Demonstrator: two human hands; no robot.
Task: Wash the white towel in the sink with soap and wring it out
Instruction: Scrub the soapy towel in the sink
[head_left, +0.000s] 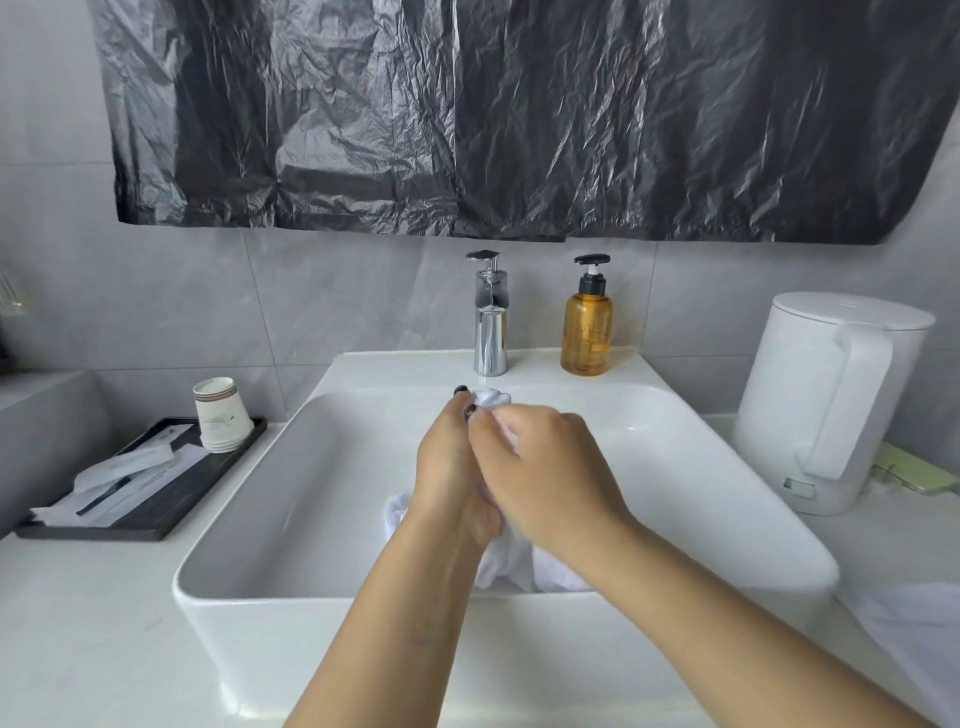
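Over the white rectangular sink (249, 519), both hands hold the white towel (511, 564) bunched between them. My left hand (451, 467) grips it from the left, its dark-nailed fingertips at the top where a towel end pokes out. My right hand (545, 467) curls round the towel from the right, pressed against the left. More towel hangs below the hands into the basin. An amber soap pump bottle (587, 327) stands on the sink's back ledge, right of the chrome faucet (490, 317).
A black tray (208, 483) with stacked paper cups (221, 415) and wrapped toiletries sits on the counter at left. A white kettle (831, 400) stands at right, with a green object behind it. Black plastic sheeting (519, 114) covers the wall above.
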